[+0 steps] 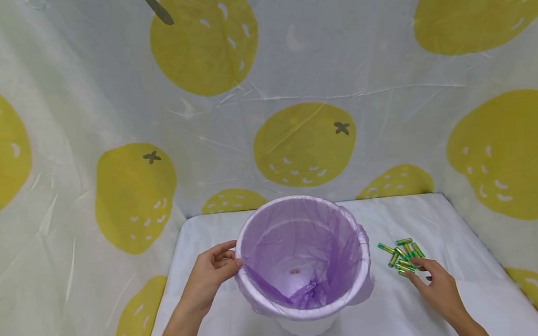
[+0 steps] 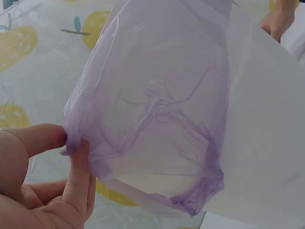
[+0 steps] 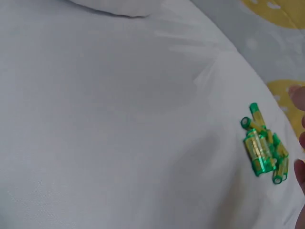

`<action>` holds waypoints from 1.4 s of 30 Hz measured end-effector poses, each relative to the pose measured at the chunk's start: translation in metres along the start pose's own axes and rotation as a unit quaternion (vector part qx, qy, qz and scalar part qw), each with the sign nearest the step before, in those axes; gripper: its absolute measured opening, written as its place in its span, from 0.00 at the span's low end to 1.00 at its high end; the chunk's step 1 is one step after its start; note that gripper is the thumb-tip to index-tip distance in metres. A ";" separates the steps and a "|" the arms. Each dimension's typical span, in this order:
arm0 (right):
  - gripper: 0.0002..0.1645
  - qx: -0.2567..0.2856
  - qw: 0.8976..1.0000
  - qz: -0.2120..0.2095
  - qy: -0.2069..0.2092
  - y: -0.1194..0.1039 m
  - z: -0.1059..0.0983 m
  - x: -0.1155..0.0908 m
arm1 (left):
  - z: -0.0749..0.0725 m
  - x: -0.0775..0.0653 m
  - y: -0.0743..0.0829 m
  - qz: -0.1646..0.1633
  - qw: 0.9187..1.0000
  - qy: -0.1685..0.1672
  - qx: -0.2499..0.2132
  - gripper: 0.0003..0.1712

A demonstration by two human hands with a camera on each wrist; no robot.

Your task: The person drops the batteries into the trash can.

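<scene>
Your left hand [image 1: 213, 278] pinches a purple bag [image 1: 345, 236] at the rim of a bin [image 1: 310, 327], while your right hand [image 1: 437, 289] reaches down, thumb and fingers apart and holding nothing, beside a pile of batteries [image 1: 401, 254] on the table [image 1: 212, 230]. The left wrist camera gives what the head view hides: the bag's loose edge hanging outside the bin, caught between your thumb and finger. Only the head view looks inside, where the lining gathers in a crumpled knot toward the bottom. The right wrist camera shows just your fingertips at its border, with a strip of white surface between them and the batteries; from above, finger and thumb overlap the pile's near side.

The bag lies directly in your left grip, draped over the rim all around. The batteries sit to the right of the bin, closer to the table's right edge than to its left, just ahead of your right fingertips. The bin stands about midway between the side edges.

Thin, translucent plastic creases over the round, pale bin. The batteries are slim, shiny cylinders in green and gold, strewn at angles. Behind the table's far edge hangs a wrinkled sheet [image 1: 309, 70] printed with yellow fruit.
</scene>
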State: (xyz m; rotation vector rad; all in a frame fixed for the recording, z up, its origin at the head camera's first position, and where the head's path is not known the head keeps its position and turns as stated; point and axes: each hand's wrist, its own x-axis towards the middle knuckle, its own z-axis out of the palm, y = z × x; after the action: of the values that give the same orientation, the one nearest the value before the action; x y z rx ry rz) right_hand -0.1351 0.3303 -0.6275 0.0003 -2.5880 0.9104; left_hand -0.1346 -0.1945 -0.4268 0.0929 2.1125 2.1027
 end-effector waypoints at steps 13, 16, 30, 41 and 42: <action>0.26 -0.023 0.987 0.142 -0.073 0.031 0.029 -0.024 | -0.003 0.003 -0.012 0.021 0.996 -0.027 -0.084 0.34; 0.26 -0.035 0.988 0.129 -0.072 0.034 0.033 -0.025 | -0.004 0.002 -0.012 0.021 0.995 -0.025 -0.091 0.33; 0.14 -0.047 0.994 0.090 -0.032 0.046 0.041 -0.008 | -0.005 0.002 -0.006 0.020 0.997 -0.028 -0.071 0.34; 0.07 -0.034 0.994 0.097 -0.030 0.049 0.035 -0.013 | -0.002 0.003 -0.007 0.017 0.998 -0.030 -0.057 0.33; 0.07 -0.028 0.995 0.091 -0.023 0.049 0.033 -0.013 | -0.002 0.004 -0.007 0.018 0.998 -0.029 -0.056 0.33</action>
State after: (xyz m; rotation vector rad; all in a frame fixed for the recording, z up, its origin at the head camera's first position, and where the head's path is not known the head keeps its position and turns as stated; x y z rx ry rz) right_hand -0.1417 0.3473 -0.6851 -0.2368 -2.6887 0.9082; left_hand -0.1378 -0.1955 -0.4343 0.1774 1.9708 2.2044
